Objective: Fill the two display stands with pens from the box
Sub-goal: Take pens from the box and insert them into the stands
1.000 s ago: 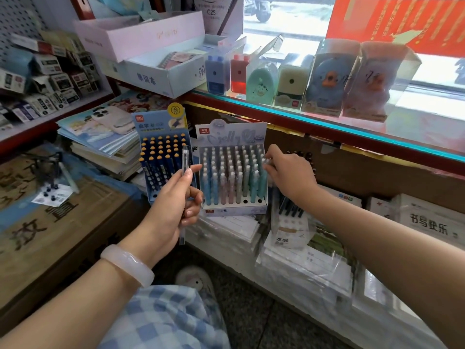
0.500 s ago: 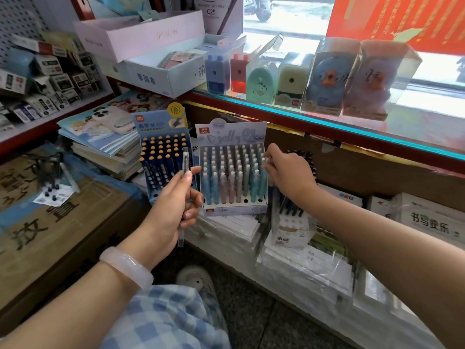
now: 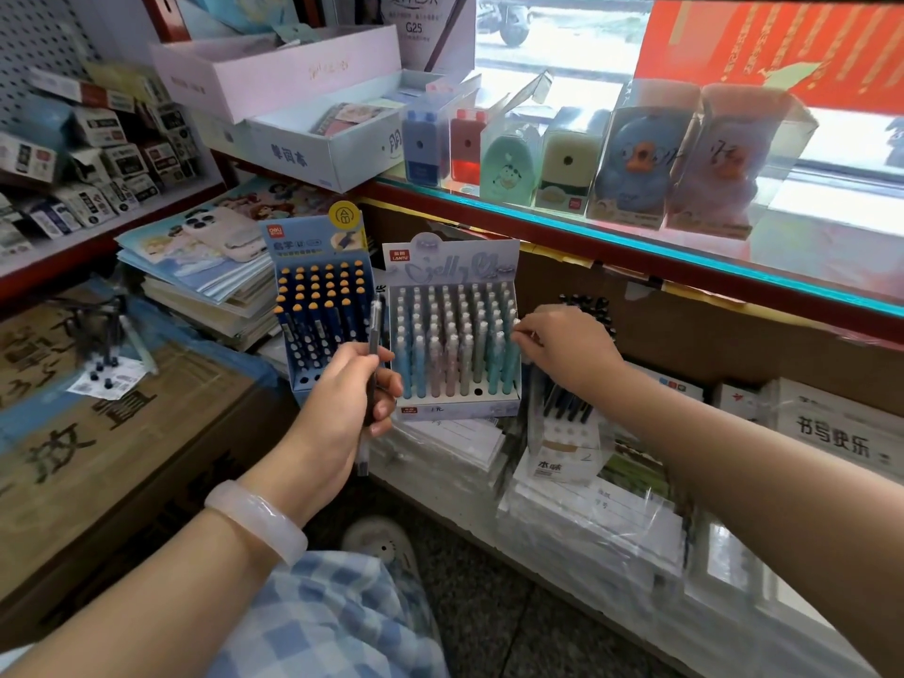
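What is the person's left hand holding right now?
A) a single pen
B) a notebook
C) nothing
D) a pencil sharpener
A: the left hand grips a single pen upright in front of the blue display stand, while the right hand reaches to the edge of the pastel display stand.

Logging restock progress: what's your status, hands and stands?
Left hand grips translucent grey pen. Right hand pinches pen at pastel stand edge. Blue stand untouched.
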The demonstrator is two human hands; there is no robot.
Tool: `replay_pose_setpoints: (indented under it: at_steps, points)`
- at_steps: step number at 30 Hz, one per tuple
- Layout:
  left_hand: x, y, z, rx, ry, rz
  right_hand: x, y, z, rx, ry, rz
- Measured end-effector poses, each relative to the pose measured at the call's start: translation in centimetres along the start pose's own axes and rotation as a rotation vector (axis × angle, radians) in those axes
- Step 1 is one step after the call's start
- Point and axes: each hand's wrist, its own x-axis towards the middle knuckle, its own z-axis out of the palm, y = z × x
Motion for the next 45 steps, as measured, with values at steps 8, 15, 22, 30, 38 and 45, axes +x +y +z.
replay_pose_setpoints:
  at_steps: [8,15,22,30,38,45]
  points:
    - [-0.9,-0.8,1.3,0.274,-0.17,0.081,-0.6,-5.3,-4.9,0.742,-0.093,-0.104]
    - [-1.4,-0.5,2.8,0.248,-0.21,0.099,-1.6,-5.6,-6.1,0.89,-0.173,-0.048]
    - [-0.7,-0.4,3.7,0.626,-0.278,0.108,-2.8,-1.7,-8.1,0.71,0.026,0.041]
    - [0.7,-0.3,1.6,1.2,-0.133,0.277,-5.9,2.1,-7.1,0.263,0.151,0.056]
    - [1.0,-0.8,0.2,1.295,-0.087,0.274,-6.2,2.6,-7.9,0.221,0.266,0.084]
    - [0.9,-1.2,-0.3,1.296,-0.1,0.271,-6.8,1.9,-3.6,0.144,0.094,0.041]
